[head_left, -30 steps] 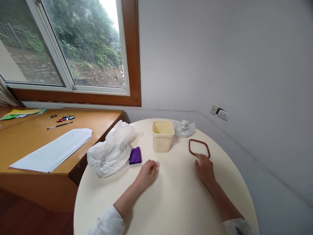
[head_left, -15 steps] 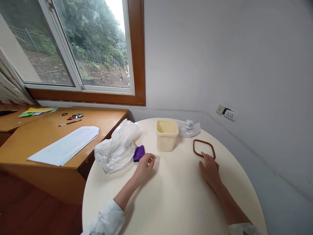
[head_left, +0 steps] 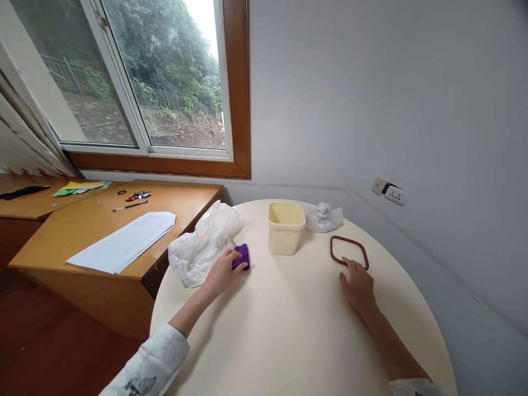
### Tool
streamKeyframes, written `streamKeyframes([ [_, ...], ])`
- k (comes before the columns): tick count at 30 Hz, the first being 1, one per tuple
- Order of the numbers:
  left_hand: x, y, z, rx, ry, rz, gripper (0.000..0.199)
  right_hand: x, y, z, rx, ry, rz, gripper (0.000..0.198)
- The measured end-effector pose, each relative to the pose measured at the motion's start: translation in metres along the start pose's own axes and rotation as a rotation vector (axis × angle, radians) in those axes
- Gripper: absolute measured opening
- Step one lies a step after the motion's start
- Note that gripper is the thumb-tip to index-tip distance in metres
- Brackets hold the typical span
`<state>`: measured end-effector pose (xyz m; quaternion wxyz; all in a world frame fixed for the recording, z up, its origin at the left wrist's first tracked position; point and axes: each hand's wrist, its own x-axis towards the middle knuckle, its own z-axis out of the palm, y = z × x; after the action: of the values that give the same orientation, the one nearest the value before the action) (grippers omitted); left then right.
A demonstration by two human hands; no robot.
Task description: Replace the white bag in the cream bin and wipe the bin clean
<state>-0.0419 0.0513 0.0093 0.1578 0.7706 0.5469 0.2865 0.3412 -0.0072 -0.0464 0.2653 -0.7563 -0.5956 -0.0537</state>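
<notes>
A folded purple cloth (head_left: 244, 256) lies on the table beside a crumpled white plastic bag (head_left: 202, 247). My left hand (head_left: 223, 270) is at the cloth's left edge, with thumb and fingers closed on it. Farther right, my right hand (head_left: 358, 286) rests by the near edge of a brown rounded-square ring (head_left: 348, 240). Its index finger reaches to the rim, while the thumb stands apart. Between the hands, toward the back, stands an upright cream plastic tub (head_left: 284, 241) with no lid on it.
A knotted clear plastic bag (head_left: 324, 218) sits behind the tub's right side. The round white table (head_left: 305, 341) meets a wall with a socket (head_left: 396, 194). To the left, a wooden desk (head_left: 103, 220) carries white papers (head_left: 124, 242), a pen (head_left: 130, 205) and keys (head_left: 139, 195).
My left hand has moved left and taken hold of the purple cloth. My right hand stays by the brown ring. The view has turned slightly left.
</notes>
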Motion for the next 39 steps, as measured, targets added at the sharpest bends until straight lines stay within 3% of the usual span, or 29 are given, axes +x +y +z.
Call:
streamKeyframes([
  [6, 0.000, 0.008, 0.019, 0.130, -0.054, 0.017, 0.028, -0.001, -0.001, -0.002, 0.016, 0.022, -0.010, 0.043],
  [11, 0.001, 0.014, 0.028, 0.168, -0.024, 0.021, 0.010, 0.000, -0.003, -0.006, 0.053, 0.043, -0.018, 0.041],
  [17, -0.003, 0.037, 0.019, 0.046, -0.139, 0.061, 0.017, -0.003, -0.024, -0.010, 0.384, 0.062, -0.120, 0.033],
  [19, -0.007, 0.053, 0.014, -0.034, -0.226, 0.097, 0.019, -0.010, -0.039, -0.008, 0.615, -0.035, -0.114, 0.034],
  [23, -0.013, 0.087, 0.010, -0.308, -0.404, 0.155, 0.019, -0.025, -0.068, -0.007, 1.180, -0.445, -0.021, 0.065],
  [26, -0.013, 0.103, 0.014, -0.554, -0.476, 0.147, 0.016, -0.032, -0.081, -0.013, 1.404, -0.708, -0.006, 0.077],
  [29, -0.013, 0.110, 0.020, -0.637, -0.486, 0.123, 0.014, -0.033, -0.086, -0.021, 1.372, -0.825, 0.028, 0.053],
  [31, -0.013, 0.112, 0.023, -0.662, -0.490, 0.114, 0.014, -0.033, -0.087, -0.024, 1.315, -0.825, 0.058, 0.034],
  [33, -0.010, 0.111, 0.024, -0.688, -0.501, 0.105, 0.014, -0.032, -0.086, -0.025, 1.301, -0.798, 0.092, 0.027],
  [35, -0.003, 0.107, 0.023, -0.705, -0.434, 0.094, 0.016, -0.031, -0.084, -0.025, 1.347, -0.777, 0.128, 0.024],
  [39, 0.025, 0.090, 0.017, -0.656, -0.025, 0.049, 0.032, -0.029, -0.084, -0.031, 1.481, -0.779, 0.217, 0.021],
])
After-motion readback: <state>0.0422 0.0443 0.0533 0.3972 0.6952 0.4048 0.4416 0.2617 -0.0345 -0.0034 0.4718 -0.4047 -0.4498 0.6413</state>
